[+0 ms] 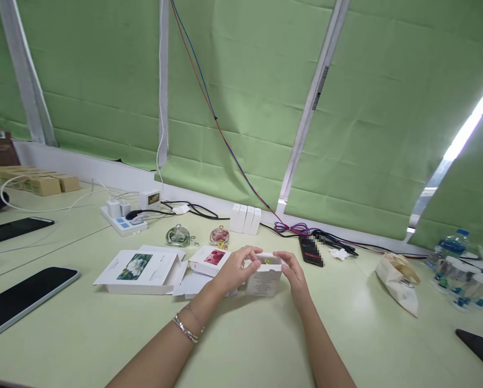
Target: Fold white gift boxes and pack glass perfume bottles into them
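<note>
Between my hands stands a small white box (263, 284) with printed text on its near side and its top open. A yellowish round thing (267, 261) shows inside the opening, mostly hidden by the walls. My left hand (236, 269) grips the box's left top edge, fingers curled over the rim. Against the right top edge, the fingers of my right hand (294, 274) are closed on the same box. Left of them lie an opened white carton with a red flower picture (214, 257) and a larger one with a white flower picture (135, 267).
Behind the cartons stand a green glass bottle (177, 235) and a pink one (219, 236). Several slim white boxes (245, 218) stand at the back. A phone (310, 251), cable coils (292, 228), a cloth pouch (397, 283) and a power strip (122, 222) lie around.
</note>
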The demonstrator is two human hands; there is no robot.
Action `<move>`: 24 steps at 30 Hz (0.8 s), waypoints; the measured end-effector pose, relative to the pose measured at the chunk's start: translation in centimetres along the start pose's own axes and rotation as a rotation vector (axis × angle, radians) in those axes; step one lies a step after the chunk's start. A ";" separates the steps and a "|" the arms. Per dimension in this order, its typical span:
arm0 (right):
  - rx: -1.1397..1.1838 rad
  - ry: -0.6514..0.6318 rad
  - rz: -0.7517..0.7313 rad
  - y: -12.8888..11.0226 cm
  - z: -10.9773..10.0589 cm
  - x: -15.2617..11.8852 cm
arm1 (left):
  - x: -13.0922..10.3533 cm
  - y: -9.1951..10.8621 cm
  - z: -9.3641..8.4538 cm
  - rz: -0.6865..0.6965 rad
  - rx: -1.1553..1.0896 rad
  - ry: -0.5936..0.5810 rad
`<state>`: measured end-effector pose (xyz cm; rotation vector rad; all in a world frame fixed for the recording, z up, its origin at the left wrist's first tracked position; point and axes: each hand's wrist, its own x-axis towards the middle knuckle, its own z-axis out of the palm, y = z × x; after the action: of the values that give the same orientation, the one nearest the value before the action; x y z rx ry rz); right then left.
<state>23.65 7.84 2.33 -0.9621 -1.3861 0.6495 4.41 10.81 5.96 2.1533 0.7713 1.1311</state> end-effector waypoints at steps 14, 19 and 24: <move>0.193 -0.144 0.247 0.8 0.7 -0.5 | -0.5 -0.1 -0.3 -0.144 0.228 -0.269; 0.196 -0.100 0.246 1.0 1.8 -0.9 | -0.7 -0.1 0.5 -0.164 0.334 -0.275; 0.132 0.003 0.223 1.5 2.8 -1.2 | -0.5 -0.3 0.7 -0.152 0.379 -0.250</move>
<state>21.01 8.06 0.29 -1.0183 -1.2271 0.8951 4.69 10.47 5.13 2.4329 1.0776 0.6596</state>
